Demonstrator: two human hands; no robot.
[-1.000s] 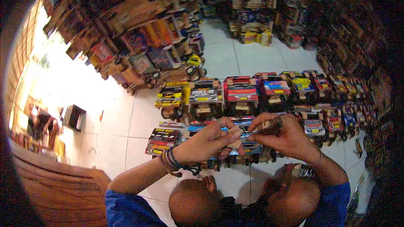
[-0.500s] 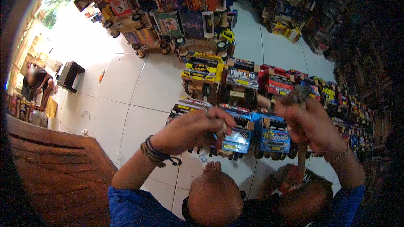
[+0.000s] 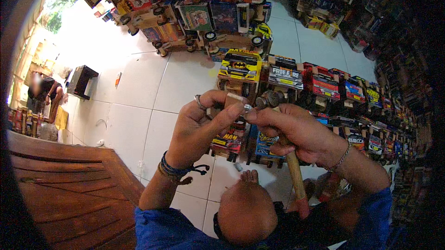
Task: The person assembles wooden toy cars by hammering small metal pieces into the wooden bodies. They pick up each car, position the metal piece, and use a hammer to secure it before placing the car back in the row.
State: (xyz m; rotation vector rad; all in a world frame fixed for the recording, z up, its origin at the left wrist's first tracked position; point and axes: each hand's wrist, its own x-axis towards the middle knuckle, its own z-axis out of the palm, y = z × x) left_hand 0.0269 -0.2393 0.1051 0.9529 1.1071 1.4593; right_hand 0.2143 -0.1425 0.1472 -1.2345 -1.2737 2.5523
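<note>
- Head view: left hand (image 3: 194,132) clamped on small wooden piece (image 3: 237,97), held up before toy trucks (image 3: 324,86)
- Right hand (image 3: 296,127) wrapped round hammer (image 3: 295,173), fingertips near a shiny bit (image 3: 248,107), type unclear
- Judged: steady pinch and hammer head clear of fingertips served best

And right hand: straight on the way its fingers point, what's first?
Probably the left hand, at its thumb: the right hand points leftward, right up against it in view. Depth is unclear, so can't tell touching from nearly touching.
</note>
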